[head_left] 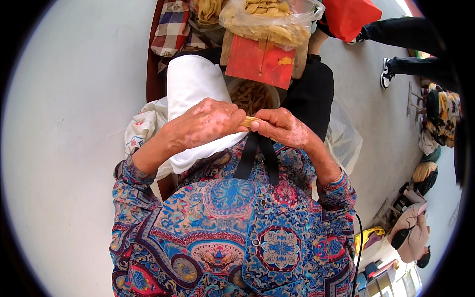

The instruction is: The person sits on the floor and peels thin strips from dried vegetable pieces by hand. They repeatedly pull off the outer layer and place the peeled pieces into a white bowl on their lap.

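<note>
Strip [251, 121]; yellowish, narrow; partly hidden

Holds both hands close together just above the centre of the frame, with elbows bent out to either side. Slants the left forearm [153, 147] up and inward from left of centre, keeping the left hand [210, 120] back-up with fingers [239, 117] curled into a pinch. Angles the right forearm [324, 161] up and inward from right of centre, turning the right hand [286, 126] back-up, too, with index finger bent and thumb [259, 127] pointing toward the left hand.
</note>
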Tool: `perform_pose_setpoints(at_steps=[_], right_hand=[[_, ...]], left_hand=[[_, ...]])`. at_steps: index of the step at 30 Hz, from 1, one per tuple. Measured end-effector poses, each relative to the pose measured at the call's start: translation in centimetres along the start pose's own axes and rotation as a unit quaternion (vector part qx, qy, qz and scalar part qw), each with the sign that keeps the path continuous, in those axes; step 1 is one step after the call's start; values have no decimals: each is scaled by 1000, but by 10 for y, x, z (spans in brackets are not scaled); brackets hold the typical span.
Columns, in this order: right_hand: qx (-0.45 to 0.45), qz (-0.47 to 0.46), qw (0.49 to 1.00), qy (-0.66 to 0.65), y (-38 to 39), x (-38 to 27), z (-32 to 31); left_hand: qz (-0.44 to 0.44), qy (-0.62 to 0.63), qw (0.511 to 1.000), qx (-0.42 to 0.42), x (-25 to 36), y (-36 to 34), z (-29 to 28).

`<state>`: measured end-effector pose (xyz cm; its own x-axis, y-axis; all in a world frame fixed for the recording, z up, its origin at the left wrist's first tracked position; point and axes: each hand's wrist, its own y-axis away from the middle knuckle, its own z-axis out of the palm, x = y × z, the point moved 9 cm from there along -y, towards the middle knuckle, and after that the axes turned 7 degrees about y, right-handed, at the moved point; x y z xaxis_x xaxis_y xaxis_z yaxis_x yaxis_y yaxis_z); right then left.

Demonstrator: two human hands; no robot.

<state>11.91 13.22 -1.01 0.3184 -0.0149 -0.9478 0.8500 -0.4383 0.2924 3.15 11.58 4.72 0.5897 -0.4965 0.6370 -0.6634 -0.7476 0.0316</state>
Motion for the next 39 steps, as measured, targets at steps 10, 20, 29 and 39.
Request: perform_pose_setpoints(at_steps=[10, 20, 29, 39], right_hand=[[36, -78, 996, 27, -8, -16, 15], [195, -195, 961, -26, -30, -90, -6], [197, -115, 968, -106, -19, -33, -1], [213, -35, 968, -128, -9, 5, 12]], left_hand=[[-110, 217, 968, -68, -30, 42, -20], [33, 807, 475, 350, -47, 57, -66], [-39, 145, 961, 233, -2, 8, -37], [-15, 44, 985, 169, -4, 7, 8]])
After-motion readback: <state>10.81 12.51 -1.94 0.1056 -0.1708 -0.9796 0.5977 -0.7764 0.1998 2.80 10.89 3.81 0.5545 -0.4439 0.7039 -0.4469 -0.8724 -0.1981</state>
